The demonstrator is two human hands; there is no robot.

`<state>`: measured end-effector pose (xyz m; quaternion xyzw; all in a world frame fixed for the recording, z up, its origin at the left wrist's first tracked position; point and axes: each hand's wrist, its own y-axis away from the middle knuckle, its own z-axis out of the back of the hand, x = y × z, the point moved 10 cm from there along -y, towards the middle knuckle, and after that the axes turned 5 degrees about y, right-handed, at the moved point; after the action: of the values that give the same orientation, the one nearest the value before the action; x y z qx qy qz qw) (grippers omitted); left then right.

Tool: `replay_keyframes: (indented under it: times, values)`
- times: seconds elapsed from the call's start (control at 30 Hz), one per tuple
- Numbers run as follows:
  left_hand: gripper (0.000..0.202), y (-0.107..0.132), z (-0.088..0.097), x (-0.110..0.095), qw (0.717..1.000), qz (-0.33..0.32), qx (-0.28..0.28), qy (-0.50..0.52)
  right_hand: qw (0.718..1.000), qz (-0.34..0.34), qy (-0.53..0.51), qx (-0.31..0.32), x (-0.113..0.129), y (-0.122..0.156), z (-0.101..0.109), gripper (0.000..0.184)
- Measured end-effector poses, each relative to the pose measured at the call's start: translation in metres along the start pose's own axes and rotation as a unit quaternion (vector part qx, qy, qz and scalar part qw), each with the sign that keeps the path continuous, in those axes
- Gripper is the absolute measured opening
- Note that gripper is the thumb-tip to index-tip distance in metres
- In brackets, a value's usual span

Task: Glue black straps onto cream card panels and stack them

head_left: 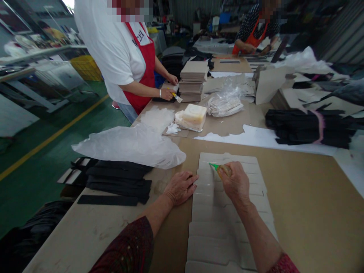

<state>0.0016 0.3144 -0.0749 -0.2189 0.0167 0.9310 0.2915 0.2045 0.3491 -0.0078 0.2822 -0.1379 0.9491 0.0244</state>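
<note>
A long worktable (93, 227) is filling most of the view, and across it a co-worker in a red apron (146, 64) is standing and holding a small brush (178, 98). A brown board (309, 197) is covering the near part of the table, and on it overlapping grey card pieces (204, 231) are lying in a long row. A translucent plastic sheet (136, 146) is spreading to the left, beside stacked black strips (113, 178). A pale block (195, 115) is sitting beyond the row. The right hand (236, 182) is curling closed around a small bottle (224, 171) above the far cards. The left hand (182, 187) is resting palm down, fingers loosely bent and gripping nothing visible, fingertips at the row's left edge. The bottle's green nozzle (214, 166) is pointing left over the far cards; whether its tip is touching, I cannot tell.
</note>
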Motion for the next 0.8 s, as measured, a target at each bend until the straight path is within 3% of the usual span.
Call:
replay_keyframes:
  times: [0.23,0.53,0.8]
  values:
    - [0.04,0.0,0.0,0.0,1.0,-0.001,-0.005,-0.003,0.998,-0.041,0.043,-0.022,-0.057,-0.003,0.029,0.028]
    - [0.04,0.001,-0.001,0.001,1.0,-0.002,-0.011,-0.003,0.999,-0.012,0.039,-0.026,-0.052,-0.006,0.027,0.026]
    - [0.04,0.0,0.002,0.0,1.0,-0.008,-0.023,-0.007,0.997,-0.025,0.067,-0.02,-0.069,-0.009,0.04,0.027]
